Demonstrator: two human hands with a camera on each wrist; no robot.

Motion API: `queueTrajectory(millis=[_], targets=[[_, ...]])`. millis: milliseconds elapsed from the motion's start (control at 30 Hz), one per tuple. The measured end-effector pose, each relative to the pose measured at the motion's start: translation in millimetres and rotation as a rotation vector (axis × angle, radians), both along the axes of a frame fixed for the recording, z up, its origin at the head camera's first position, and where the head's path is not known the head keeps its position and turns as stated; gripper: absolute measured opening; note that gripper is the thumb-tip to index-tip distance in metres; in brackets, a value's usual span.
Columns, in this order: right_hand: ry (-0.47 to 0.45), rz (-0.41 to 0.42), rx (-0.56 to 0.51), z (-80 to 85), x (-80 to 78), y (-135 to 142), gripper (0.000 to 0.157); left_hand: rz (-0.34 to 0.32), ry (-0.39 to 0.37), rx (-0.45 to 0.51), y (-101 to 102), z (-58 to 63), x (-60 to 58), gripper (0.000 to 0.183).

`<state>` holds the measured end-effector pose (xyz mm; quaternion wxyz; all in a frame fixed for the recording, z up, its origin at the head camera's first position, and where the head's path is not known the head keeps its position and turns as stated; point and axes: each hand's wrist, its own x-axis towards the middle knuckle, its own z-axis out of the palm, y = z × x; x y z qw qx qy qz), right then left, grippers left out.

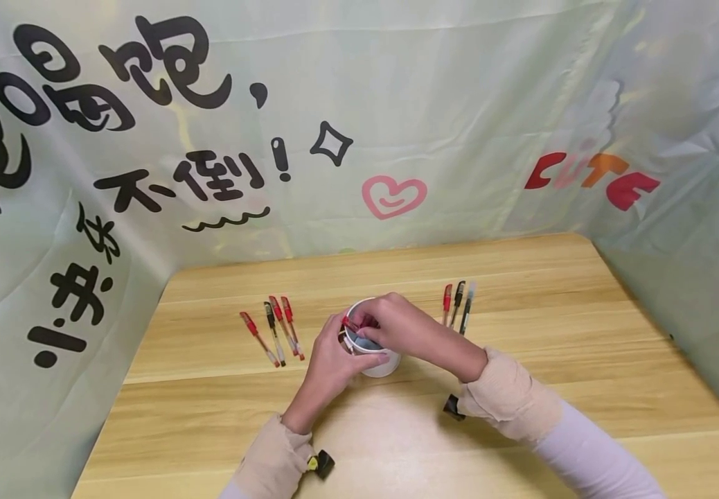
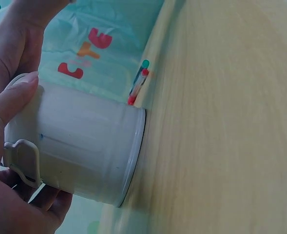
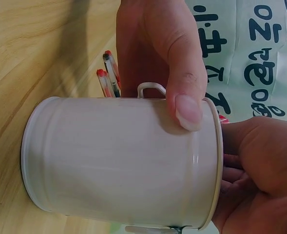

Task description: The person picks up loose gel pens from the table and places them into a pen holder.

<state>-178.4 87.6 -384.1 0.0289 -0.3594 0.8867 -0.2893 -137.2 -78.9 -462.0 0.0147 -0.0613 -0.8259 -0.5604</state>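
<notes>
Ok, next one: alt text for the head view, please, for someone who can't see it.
A person's left hand holds a white cup on a wood-grained table while the right hand reaches into its mouth. Four pens lie to the left and three more pens to the right. Behind hangs a pale backdrop with black lettering and a pink heart.
</notes>
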Motion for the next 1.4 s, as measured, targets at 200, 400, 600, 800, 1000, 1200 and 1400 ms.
queueTrajectory(millis=[200, 400, 600, 800, 1000, 1200, 1400], targets=[[0.045, 0.016, 0.032, -2.5, 2.0, -0.9, 0.006, -0.002, 0.001, -0.003, -0.1, -1.1, 2.3, 0.089], [0.064, 0.023, 0.046, -1.7, 3.5, -2.2, 0.007, 0.005, 0.009, -0.015, -0.5, -2.6, 3.1, 0.091], [0.066, 0.027, 0.044, -0.7, 4.4, -2.2, 0.01, 0.002, 0.0, -0.008, -1.4, -2.6, 4.1, 0.09], [0.075, 0.026, 0.03, -2.6, 4.2, -2.7, 0.011, -0.001, -0.003, -0.008, -2.0, -1.6, 4.4, 0.087], [0.072, 0.011, 0.03, 0.3, 6.0, -1.1, 0.013, 0.0, 0.0, -0.014, -1.9, -1.1, 4.0, 0.089], [0.096, -0.053, -0.02, 7.1, 7.5, 3.5, 0.013, -0.006, 0.005, 0.008, -1.6, -1.4, 3.8, 0.09], [0.156, -0.185, -0.206, 9.5, -0.7, 23.3, 0.018, 0.01, 0.005, 0.015, -0.1, -2.4, 3.3, 0.09]])
